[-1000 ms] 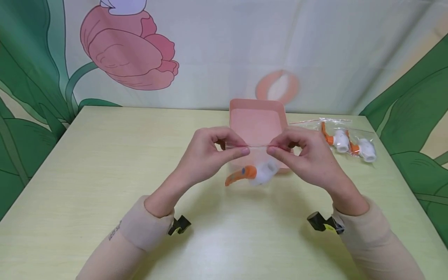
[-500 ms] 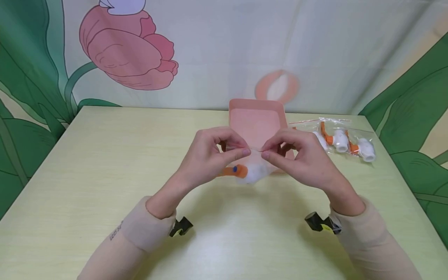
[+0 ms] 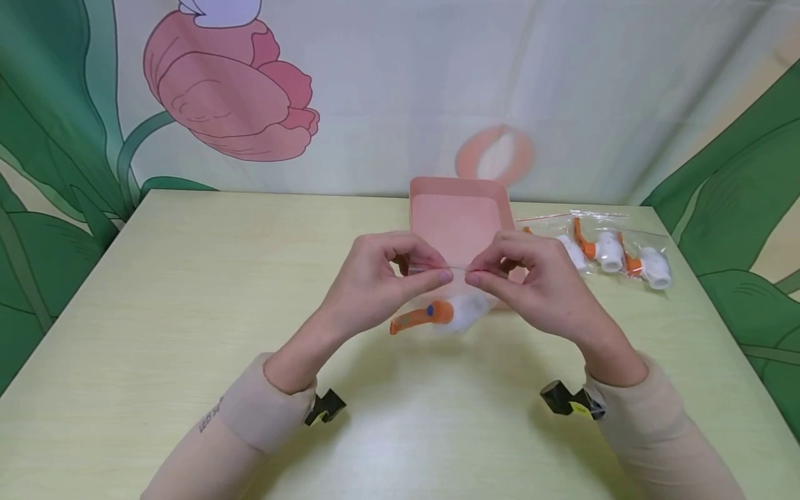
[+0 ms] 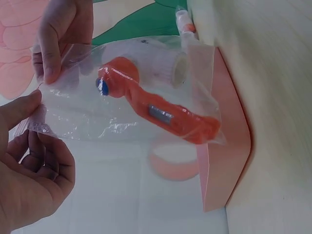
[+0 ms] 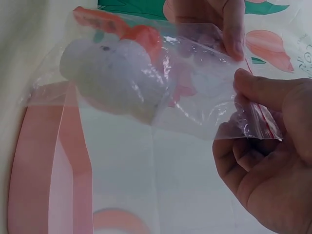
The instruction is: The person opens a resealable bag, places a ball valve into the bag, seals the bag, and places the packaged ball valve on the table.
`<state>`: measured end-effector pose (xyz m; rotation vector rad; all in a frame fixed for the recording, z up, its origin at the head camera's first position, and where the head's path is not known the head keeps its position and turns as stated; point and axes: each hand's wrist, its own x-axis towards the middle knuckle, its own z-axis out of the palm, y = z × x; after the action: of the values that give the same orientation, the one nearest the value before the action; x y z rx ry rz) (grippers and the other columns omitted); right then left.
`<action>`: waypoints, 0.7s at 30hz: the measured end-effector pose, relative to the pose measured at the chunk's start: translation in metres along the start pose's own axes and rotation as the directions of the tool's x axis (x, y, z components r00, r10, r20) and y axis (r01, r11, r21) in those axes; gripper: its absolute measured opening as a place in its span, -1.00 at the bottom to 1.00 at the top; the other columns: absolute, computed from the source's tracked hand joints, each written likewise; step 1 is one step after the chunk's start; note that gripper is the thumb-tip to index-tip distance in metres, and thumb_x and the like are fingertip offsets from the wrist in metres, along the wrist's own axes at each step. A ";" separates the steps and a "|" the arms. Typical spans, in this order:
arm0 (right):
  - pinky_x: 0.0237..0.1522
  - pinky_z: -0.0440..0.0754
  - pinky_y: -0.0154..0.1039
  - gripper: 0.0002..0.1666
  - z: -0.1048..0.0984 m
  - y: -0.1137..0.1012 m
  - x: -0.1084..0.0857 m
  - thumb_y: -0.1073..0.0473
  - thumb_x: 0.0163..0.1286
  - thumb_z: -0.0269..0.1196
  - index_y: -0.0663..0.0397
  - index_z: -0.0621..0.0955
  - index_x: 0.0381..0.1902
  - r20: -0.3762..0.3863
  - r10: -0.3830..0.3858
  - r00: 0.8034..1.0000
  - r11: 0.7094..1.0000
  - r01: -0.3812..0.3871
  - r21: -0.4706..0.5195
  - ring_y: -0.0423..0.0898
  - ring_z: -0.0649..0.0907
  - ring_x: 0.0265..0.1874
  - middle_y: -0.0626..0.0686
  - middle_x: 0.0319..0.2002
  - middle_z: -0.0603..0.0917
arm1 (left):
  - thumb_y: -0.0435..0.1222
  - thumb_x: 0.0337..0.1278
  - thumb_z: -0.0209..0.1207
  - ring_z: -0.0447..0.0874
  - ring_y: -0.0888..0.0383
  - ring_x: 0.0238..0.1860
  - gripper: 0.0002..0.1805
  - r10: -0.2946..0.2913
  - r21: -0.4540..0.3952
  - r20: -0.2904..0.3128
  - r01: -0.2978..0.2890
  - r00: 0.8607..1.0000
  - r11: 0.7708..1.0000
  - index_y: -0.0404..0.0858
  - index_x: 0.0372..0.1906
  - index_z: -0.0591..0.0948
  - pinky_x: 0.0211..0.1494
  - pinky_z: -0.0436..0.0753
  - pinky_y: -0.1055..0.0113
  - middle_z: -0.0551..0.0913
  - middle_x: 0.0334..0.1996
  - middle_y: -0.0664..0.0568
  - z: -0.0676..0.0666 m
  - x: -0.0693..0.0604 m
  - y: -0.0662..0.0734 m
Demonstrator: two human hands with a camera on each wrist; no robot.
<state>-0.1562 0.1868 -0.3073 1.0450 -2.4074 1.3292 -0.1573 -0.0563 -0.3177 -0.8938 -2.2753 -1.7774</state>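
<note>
A clear zip bag [image 4: 73,114] hangs between my two hands over the table, its red-lined top edge uppermost. Inside it sits a white plastic ball valve [image 3: 464,312] with an orange lever handle [image 3: 412,320] that points left and bears a blue dot at its pivot. My left hand [image 3: 382,281] pinches the bag's top edge between thumb and forefinger. Close beside it, my right hand [image 3: 536,286] pinches the same edge in the same way. Whether the zip seal is joined cannot be made out.
Behind the hands stands a shallow pink tray [image 3: 459,212], partly covered by them. More bagged white valves with orange handles lie at the back right, among them one valve [image 3: 609,251] and another valve [image 3: 656,269]. A printed curtain [image 3: 375,97] hangs behind the table [image 3: 187,292].
My right hand has slid slightly left along the bag's edge, nearer my left hand. The bagged valve swung left, then partly back. A third bagged valve now shows beside my right hand.
</note>
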 end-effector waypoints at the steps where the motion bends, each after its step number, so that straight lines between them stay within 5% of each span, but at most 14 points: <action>1: -0.50 0.50 -0.32 -0.77 0.000 0.000 0.000 0.39 0.24 0.49 -0.09 0.74 -0.37 -0.001 0.000 1.000 1.000 0.000 -0.006 -0.19 0.56 -0.45 -0.19 -0.46 0.61 | -0.35 0.11 0.49 0.52 0.16 -0.42 -0.92 -0.007 0.002 0.005 0.007 1.000 1.000 -0.14 -0.38 0.79 -0.32 0.50 0.26 0.62 -0.54 0.15 0.000 0.000 0.000; 12: -0.45 0.49 -0.30 -0.74 -0.005 -0.002 -0.001 0.46 0.24 0.45 -0.04 0.72 -0.41 -0.011 -0.035 0.999 0.999 0.036 0.035 -0.18 0.52 -0.49 -0.16 -0.52 0.57 | -0.26 0.15 0.47 0.64 0.17 -0.29 -0.92 -0.085 -0.012 0.081 0.086 0.993 0.996 -0.12 -0.28 0.78 -0.20 0.57 0.15 0.73 -0.40 0.16 -0.001 0.000 0.000; 21: -0.39 0.52 -0.28 -0.82 -0.002 -0.001 -0.001 0.42 0.31 0.39 0.02 0.71 -0.37 -0.042 0.042 0.998 0.995 -0.038 0.094 -0.10 0.52 -0.44 -0.06 -0.46 0.58 | -0.32 0.27 0.39 0.57 0.11 -0.37 -0.95 -0.043 -0.038 0.029 0.045 0.999 0.998 -0.22 -0.29 0.80 -0.28 0.56 0.27 0.72 -0.42 0.15 -0.001 0.001 -0.001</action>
<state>-0.1552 0.1885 -0.3062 0.9843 -2.3667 1.4742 -0.1593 -0.0568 -0.3179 -0.8879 -2.3029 -1.8447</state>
